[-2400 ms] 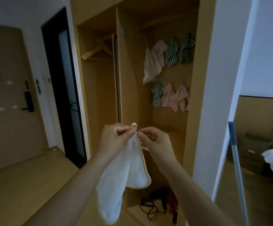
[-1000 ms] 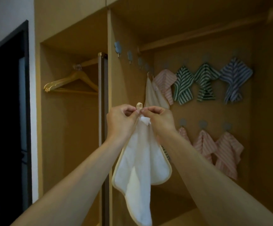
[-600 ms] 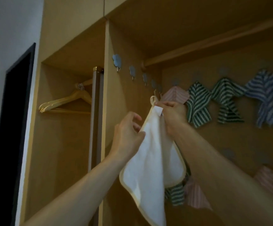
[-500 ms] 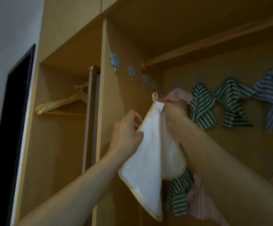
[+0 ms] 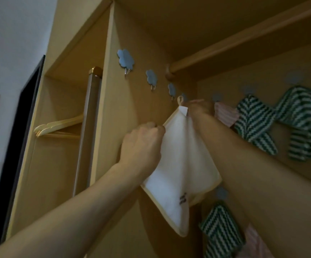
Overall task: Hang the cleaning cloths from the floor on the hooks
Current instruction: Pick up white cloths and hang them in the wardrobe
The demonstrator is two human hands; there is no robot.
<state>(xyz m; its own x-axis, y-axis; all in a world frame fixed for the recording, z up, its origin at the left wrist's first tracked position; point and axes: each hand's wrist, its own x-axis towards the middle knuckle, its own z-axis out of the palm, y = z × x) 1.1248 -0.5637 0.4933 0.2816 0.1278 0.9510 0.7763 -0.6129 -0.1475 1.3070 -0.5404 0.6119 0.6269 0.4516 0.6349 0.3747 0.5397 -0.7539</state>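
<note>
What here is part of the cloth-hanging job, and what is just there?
Part of the job:
white cloth
its loop
blue cloud hooks
left hand
right hand
striped cloths already hung

Just there:
wooden hanger
closet rod

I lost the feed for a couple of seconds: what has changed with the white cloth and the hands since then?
Both hands raised the white cloth from chest height to the side-wall hooks. The left hand left the loop and now pinches the cloth's edge; the right hand still holds the top. The striped cloths stay hung.
</note>
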